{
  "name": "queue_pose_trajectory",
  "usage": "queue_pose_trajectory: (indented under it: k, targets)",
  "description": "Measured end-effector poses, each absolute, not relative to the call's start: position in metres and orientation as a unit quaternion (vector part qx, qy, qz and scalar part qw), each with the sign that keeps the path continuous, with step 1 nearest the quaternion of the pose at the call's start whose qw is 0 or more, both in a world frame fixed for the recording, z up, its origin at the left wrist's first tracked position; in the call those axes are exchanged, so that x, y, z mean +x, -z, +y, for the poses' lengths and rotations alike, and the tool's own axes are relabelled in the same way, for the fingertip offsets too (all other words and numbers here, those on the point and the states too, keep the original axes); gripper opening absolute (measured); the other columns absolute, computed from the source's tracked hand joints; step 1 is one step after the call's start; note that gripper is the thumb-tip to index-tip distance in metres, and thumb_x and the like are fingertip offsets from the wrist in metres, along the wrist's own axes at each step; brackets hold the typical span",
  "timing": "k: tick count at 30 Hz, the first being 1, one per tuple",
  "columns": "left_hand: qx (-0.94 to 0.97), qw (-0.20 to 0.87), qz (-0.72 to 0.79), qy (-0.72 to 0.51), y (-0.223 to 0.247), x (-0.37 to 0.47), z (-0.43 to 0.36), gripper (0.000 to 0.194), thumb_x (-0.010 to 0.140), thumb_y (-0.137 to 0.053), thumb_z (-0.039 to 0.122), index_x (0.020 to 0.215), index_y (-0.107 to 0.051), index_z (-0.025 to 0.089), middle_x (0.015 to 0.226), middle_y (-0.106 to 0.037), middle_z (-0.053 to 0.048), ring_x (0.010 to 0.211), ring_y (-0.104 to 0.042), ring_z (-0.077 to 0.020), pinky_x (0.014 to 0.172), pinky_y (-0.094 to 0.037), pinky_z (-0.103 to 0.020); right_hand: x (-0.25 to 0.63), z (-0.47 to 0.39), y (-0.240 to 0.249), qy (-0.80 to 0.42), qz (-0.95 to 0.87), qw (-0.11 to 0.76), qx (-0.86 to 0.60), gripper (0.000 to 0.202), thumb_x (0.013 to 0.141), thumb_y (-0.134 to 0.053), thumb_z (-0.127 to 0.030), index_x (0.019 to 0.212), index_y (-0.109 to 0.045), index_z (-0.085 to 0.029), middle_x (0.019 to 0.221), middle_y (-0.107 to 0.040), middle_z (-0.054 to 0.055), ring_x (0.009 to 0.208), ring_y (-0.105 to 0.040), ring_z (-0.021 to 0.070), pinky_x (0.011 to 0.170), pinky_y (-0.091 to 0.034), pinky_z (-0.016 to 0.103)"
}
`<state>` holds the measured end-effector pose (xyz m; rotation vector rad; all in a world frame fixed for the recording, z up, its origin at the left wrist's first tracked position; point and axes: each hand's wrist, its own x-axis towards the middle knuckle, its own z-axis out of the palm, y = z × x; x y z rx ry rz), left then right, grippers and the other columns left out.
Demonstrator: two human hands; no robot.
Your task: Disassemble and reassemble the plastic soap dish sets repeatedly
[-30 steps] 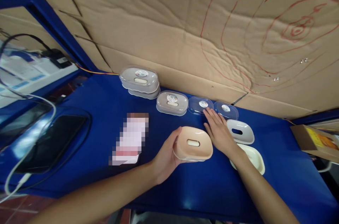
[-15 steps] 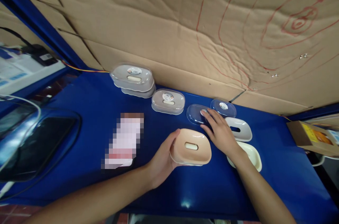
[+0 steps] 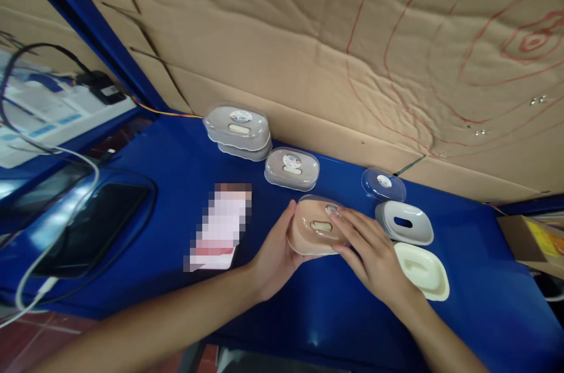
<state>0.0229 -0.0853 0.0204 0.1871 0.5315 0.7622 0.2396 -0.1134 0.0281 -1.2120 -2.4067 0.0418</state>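
A peach oval dish with a slotted centre is gripped at its left side by my left hand. Over it sits a clear lid with a round white sticker, and my right hand has its fingers closed on the lid's right part. Right of my hands are a grey-white dish with a slot and a cream tray. Behind them lies another clear lid. Further left stand a lidded dish and a stack of lidded dishes.
A pixelated phone-like object lies on the blue table, left of my left forearm. At the far left are a dark device, cables and a white power strip. Cardboard rises behind; a box is at right.
My right hand has brought the clear lid from the table toward the front left and onto the peach dish. My left hand still holds the dish. The view has shifted slightly.
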Motion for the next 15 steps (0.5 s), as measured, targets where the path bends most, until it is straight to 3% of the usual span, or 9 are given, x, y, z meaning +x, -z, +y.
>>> queue_pose_trajectory:
  k: [7, 15]
  targets:
    - [0.098, 0.897, 0.228, -0.366, -0.0171, 0.0226, -0.0850, 0.068, 0.108, -0.036, 0.062, 0.140, -0.068, 0.011, 0.135, -0.075, -0.016, 0.129, -0.067, -0.0324, 0.105, -0.051, -0.041, 0.2402, -0.1103, -0.0291, 0.005, -0.880, 0.252, -0.403, 0.063, 0.105, -0.063, -0.023, 0.163, -0.040, -0.026, 0.145, -0.065, 0.014, 0.136, -0.060, 0.0315, 0.108, -0.053, 0.052]
    - [0.141, 0.903, 0.208, -0.347, -0.0119, 0.0216, -0.0818, 0.080, 0.106, -0.026, 0.070, 0.144, -0.065, 0.012, 0.144, -0.070, -0.017, 0.139, -0.060, -0.0332, 0.115, -0.043, -0.044, 0.2396, -0.1093, -0.0268, 0.021, -0.897, 0.221, -0.382, 0.070, 0.106, -0.060, -0.021, 0.168, -0.029, -0.024, 0.147, -0.064, 0.017, 0.137, -0.060, 0.0329, 0.109, -0.055, 0.055]
